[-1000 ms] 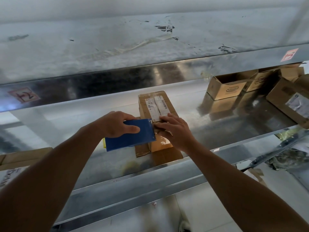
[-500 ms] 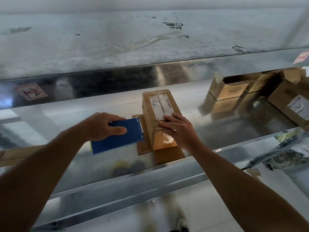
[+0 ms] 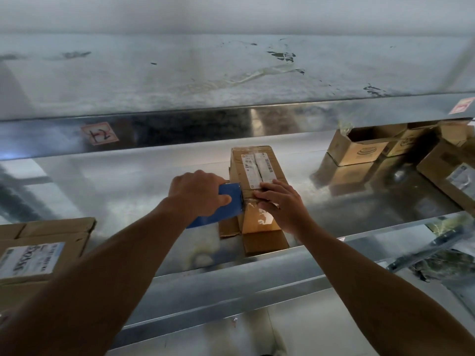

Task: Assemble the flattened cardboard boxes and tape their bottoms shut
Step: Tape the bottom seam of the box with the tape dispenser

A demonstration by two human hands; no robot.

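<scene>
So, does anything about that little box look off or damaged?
Yes. The small brown cardboard box has its near-end flaps splayed flat on the shiny metal shelf, unsealed, and the clear tape beside the blue tape dispenser looks wrinkled.

The lower shelf (image 3: 123,191) was bare reflective sheet metal with a folded front lip. The upper shelf (image 3: 180,80) was of the same metal, with dark scuffs and streaks on its surface. A sticker (image 3: 99,133) with a handwritten mark in a red border sat tilted on the upper shelf's front lip, left of centre. A second red-marked sticker (image 3: 464,105) sat at the lip's right end. An open carton (image 3: 359,150) with a printed oval logo stood at the rear right of the lower shelf. A labelled carton (image 3: 452,173) lay near it at the right edge. Pale floor (image 3: 257,330) showed beneath.
</scene>
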